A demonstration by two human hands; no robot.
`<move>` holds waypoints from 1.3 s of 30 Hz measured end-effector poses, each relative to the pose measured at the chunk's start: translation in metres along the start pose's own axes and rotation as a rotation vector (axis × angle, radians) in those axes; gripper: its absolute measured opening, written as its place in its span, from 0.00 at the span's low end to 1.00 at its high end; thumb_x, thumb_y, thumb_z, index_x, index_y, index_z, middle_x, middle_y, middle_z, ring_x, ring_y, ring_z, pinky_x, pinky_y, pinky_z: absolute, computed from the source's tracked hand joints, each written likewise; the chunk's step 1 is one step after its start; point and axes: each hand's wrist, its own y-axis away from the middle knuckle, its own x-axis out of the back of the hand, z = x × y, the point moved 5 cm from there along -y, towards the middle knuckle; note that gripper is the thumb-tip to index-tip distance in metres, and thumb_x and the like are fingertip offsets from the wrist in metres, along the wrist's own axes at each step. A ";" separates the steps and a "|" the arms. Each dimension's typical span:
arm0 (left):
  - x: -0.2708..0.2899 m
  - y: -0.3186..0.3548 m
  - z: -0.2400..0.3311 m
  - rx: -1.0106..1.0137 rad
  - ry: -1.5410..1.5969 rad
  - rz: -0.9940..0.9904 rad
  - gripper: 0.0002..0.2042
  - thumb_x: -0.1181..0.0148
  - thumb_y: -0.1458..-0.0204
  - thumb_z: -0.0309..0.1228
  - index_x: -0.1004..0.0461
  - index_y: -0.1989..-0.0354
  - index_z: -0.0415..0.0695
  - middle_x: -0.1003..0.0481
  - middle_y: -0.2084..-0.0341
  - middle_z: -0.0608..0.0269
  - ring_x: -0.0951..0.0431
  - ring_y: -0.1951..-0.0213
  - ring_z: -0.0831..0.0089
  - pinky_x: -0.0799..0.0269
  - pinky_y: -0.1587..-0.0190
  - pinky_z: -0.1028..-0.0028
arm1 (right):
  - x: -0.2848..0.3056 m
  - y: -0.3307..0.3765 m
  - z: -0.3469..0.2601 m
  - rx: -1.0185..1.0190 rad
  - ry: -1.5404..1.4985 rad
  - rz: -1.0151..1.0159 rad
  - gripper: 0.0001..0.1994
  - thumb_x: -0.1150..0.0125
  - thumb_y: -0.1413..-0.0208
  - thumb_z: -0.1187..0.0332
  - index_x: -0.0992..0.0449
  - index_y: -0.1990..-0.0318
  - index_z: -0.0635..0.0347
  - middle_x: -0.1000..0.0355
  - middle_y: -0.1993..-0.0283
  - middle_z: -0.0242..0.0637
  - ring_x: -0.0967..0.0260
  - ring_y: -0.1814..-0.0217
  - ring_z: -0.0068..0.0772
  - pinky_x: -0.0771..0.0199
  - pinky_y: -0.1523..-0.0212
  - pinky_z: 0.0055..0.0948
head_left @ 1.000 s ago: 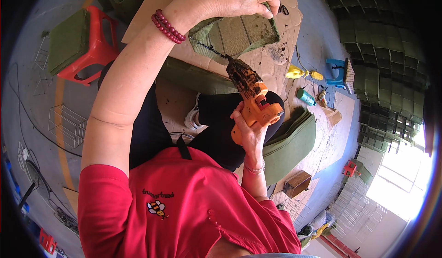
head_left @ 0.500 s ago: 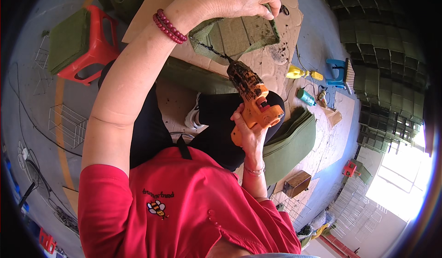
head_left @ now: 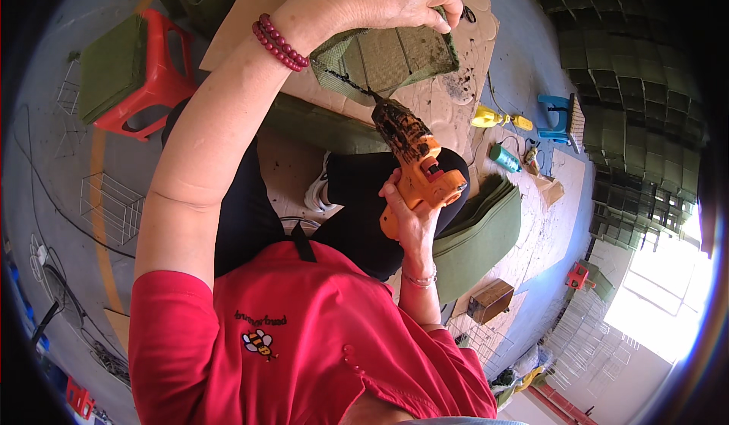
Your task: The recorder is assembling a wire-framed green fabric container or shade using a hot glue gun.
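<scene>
My left hand (head_left: 414,1) pinches the upper edge of an olive-green fabric box (head_left: 332,64), its thumb and fingers closed at the corner. The box is tilted with its open side toward me and shows a brownish inner panel. My right hand (head_left: 418,224) grips the handle of an orange glue gun (head_left: 419,158), whose front is crusted with dark residue. The gun's tip meets the near edge of the box, where a dark line runs along the fabric. My left wrist and hand hide part of the box's far side.
Under the box lies a stained cardboard sheet (head_left: 474,53). A red stool (head_left: 171,76) bears green pads (head_left: 114,68) at left. Folded green panels (head_left: 486,231) lie by my right knee. Wire frames (head_left: 112,211), a yellow bottle (head_left: 486,117) and a teal bottle (head_left: 504,158) are on the floor.
The glue gun and the near edge of the box have shifted very slightly to the left. Both hands keep their holds.
</scene>
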 end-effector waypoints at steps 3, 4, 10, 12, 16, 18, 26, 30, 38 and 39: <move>-0.002 -0.001 -0.001 0.023 0.011 -0.014 0.08 0.38 0.48 0.26 0.20 0.66 0.31 0.20 0.69 0.42 0.18 0.61 0.54 0.25 0.57 0.62 | 0.001 0.001 0.000 0.003 -0.029 -0.004 0.19 0.32 0.48 0.77 0.28 0.49 0.66 0.25 0.56 0.33 0.27 0.54 0.24 0.26 0.52 0.25; -0.003 -0.001 -0.003 0.039 0.021 -0.012 0.08 0.38 0.48 0.26 0.20 0.65 0.32 0.20 0.68 0.42 0.18 0.61 0.55 0.25 0.56 0.62 | 0.001 0.000 -0.001 0.016 -0.001 -0.012 0.19 0.32 0.48 0.77 0.28 0.49 0.66 0.25 0.56 0.33 0.27 0.54 0.24 0.26 0.52 0.25; -0.005 -0.003 -0.006 0.010 0.027 -0.014 0.08 0.39 0.48 0.25 0.19 0.65 0.32 0.20 0.68 0.43 0.18 0.62 0.55 0.25 0.57 0.62 | 0.000 0.001 -0.002 0.027 -0.015 -0.002 0.20 0.32 0.48 0.77 0.29 0.49 0.66 0.25 0.56 0.34 0.26 0.54 0.24 0.25 0.53 0.25; -0.004 -0.005 -0.007 0.016 0.016 -0.015 0.08 0.39 0.48 0.25 0.19 0.65 0.32 0.20 0.68 0.43 0.18 0.62 0.55 0.25 0.57 0.63 | 0.001 0.001 -0.001 0.036 -0.023 0.000 0.20 0.32 0.48 0.77 0.29 0.48 0.66 0.26 0.56 0.34 0.26 0.54 0.25 0.24 0.53 0.25; -0.003 -0.006 -0.008 -0.019 0.002 0.004 0.08 0.39 0.49 0.25 0.20 0.65 0.32 0.20 0.69 0.43 0.18 0.62 0.55 0.25 0.58 0.63 | 0.003 0.001 -0.004 0.048 -0.003 0.021 0.20 0.32 0.48 0.77 0.29 0.48 0.66 0.26 0.55 0.34 0.26 0.55 0.24 0.24 0.54 0.25; -0.003 -0.006 -0.009 -0.037 -0.005 0.011 0.08 0.38 0.49 0.25 0.20 0.65 0.32 0.20 0.69 0.43 0.18 0.62 0.55 0.25 0.58 0.63 | 0.003 0.001 -0.007 0.050 0.006 0.024 0.20 0.32 0.48 0.77 0.29 0.48 0.66 0.26 0.55 0.34 0.26 0.55 0.24 0.24 0.54 0.25; -0.003 -0.010 -0.013 -0.022 0.011 -0.008 0.08 0.38 0.50 0.26 0.20 0.66 0.32 0.20 0.70 0.44 0.17 0.64 0.57 0.25 0.59 0.64 | 0.004 0.005 -0.009 0.028 0.065 0.035 0.20 0.32 0.48 0.76 0.29 0.48 0.66 0.25 0.56 0.33 0.26 0.54 0.23 0.25 0.53 0.25; 0.003 -0.006 -0.004 -0.076 0.003 0.001 0.08 0.37 0.50 0.26 0.19 0.66 0.32 0.19 0.70 0.45 0.17 0.65 0.57 0.25 0.60 0.64 | 0.005 0.005 -0.004 0.029 0.066 0.038 0.20 0.32 0.49 0.76 0.29 0.48 0.66 0.25 0.55 0.33 0.26 0.54 0.24 0.26 0.52 0.25; -0.003 -0.011 -0.014 -0.011 0.000 -0.022 0.08 0.37 0.49 0.27 0.19 0.66 0.33 0.19 0.70 0.46 0.18 0.65 0.58 0.25 0.61 0.64 | 0.006 0.006 -0.004 0.051 0.071 0.064 0.19 0.32 0.48 0.75 0.28 0.49 0.65 0.25 0.57 0.32 0.26 0.56 0.24 0.26 0.54 0.24; -0.003 -0.011 -0.013 -0.033 -0.009 -0.013 0.08 0.37 0.49 0.27 0.19 0.66 0.33 0.19 0.70 0.46 0.18 0.65 0.58 0.25 0.61 0.64 | 0.005 0.006 -0.006 0.051 0.071 0.063 0.19 0.32 0.48 0.75 0.28 0.49 0.65 0.25 0.57 0.32 0.26 0.56 0.24 0.26 0.54 0.24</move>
